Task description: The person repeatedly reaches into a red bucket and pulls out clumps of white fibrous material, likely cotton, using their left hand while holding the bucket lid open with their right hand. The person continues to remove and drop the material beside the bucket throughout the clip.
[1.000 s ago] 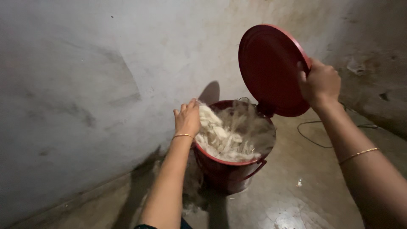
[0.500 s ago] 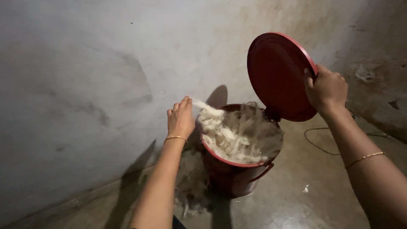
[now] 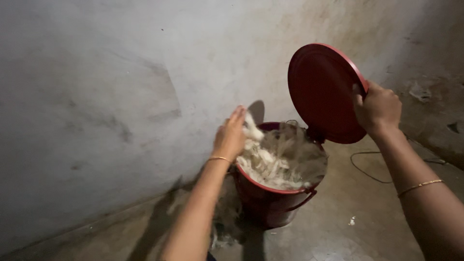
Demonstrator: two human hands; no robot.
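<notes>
Your left hand (image 3: 231, 137) back at red bucket (image 3: 270, 205) rim, up from half second ago, fingers pinching pale fibre clump (image 3: 252, 130) atop heap. Your right hand (image 3: 378, 108) still clamps red lid (image 3: 323, 92) upright. Bucket stays brim-full by wall (image 3: 106, 96).
</notes>
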